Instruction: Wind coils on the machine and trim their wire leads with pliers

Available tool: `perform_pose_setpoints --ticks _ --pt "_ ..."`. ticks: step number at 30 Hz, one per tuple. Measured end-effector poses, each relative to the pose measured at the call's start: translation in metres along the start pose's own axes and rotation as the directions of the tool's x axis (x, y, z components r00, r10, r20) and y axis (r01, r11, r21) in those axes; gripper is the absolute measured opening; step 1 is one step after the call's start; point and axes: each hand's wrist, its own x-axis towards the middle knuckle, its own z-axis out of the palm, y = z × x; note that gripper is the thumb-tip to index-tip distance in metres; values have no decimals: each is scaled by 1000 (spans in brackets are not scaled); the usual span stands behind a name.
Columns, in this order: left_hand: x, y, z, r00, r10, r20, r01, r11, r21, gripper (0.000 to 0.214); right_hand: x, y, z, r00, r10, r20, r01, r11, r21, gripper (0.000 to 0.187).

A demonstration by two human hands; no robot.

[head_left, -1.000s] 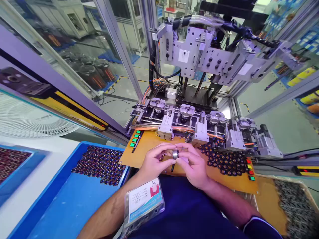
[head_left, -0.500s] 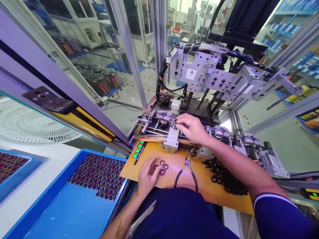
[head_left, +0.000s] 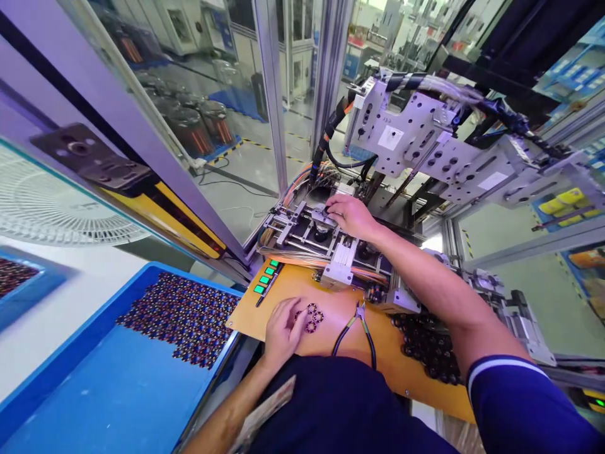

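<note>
My right hand (head_left: pixel 352 216) reaches over the left metal fixture (head_left: pixel 323 217) of the machine. Its fingers are pinched on a small dark part (head_left: pixel 326 210), partly hidden by the fingertips, at the top of the fixture. On the orange board (head_left: pixel 265 325) rests my left hand (head_left: pixel 283 331), thumb and fingers apart, beside several small wound rings (head_left: pixel 311 326). One ring lies partly behind its thumb. Side cutters (head_left: pixel 360 312) lie with jaws pointing at the machine, to the right of the rings.
Several black ring parts (head_left: pixel 432 350) are heaped at the board's right. A blue tray (head_left: pixel 108 391) holding rows of wound rings stands left. Green-lit buttons (head_left: pixel 265 280) sit at the board's left corner. A metal tooling plate (head_left: pixel 401 142) overhangs the fixtures. A frame post (head_left: pixel 271 94) rises behind.
My right hand has moved from beside the left fixture to over its top, with the small dark part at its fingertips. My left hand stays by the rings. The head view has shifted slightly.
</note>
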Motion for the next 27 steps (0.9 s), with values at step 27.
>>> perform_pose_setpoints --ticks 27 --pt "1 10 -3 996 82 -23 -80 994 76 19 -31 -34 -17 999 -10 39 17 981 -195 37"
